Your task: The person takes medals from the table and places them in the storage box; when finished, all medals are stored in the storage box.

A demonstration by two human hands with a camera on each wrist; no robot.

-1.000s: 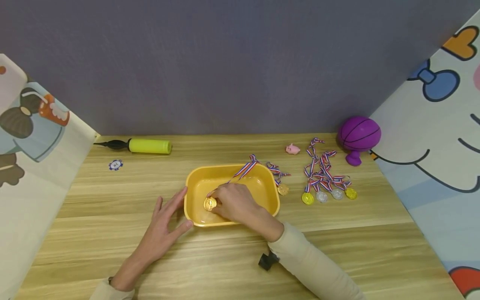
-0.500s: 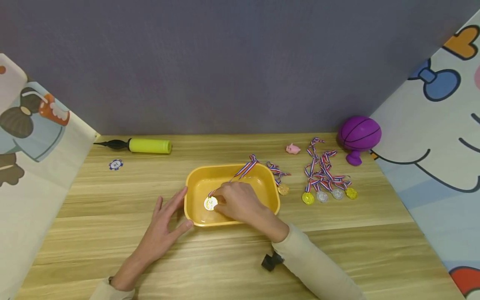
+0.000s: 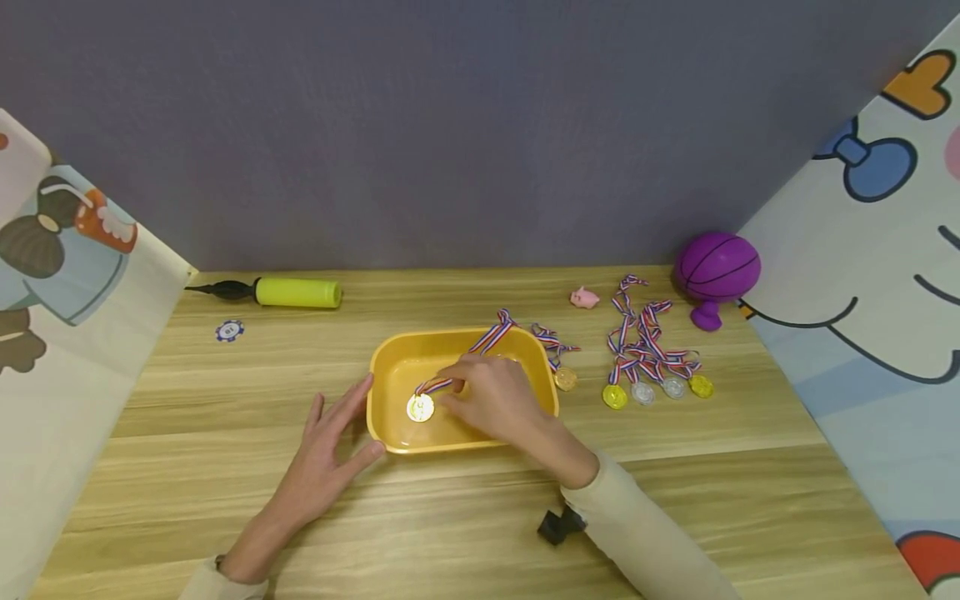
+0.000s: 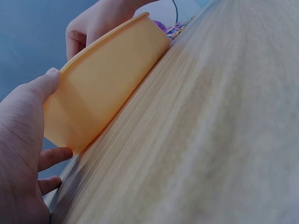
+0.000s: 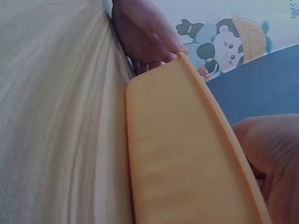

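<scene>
A gold medal lies face up on the floor of a yellow plastic basin. Its striped ribbon runs under my right hand and over the basin's far rim. My right hand is inside the basin, its thumb and forefinger parted just right of the medal, with the forefinger over the ribbon. At the basin's left end, my left hand spreads its fingers against the wall. The left wrist view shows the left thumb at the rim and the lower fingers by the base.
Several gold and silver medals with tangled ribbons lie to the right, another gold medal right beside the basin. Behind are a pink toy pig and a purple ball. A yellow-green hand pump and poker chip lie left.
My right hand has drawn back to the right from the medal, and its thumb and forefinger have parted. The medal stays in about the same spot; the left hand has not moved.
</scene>
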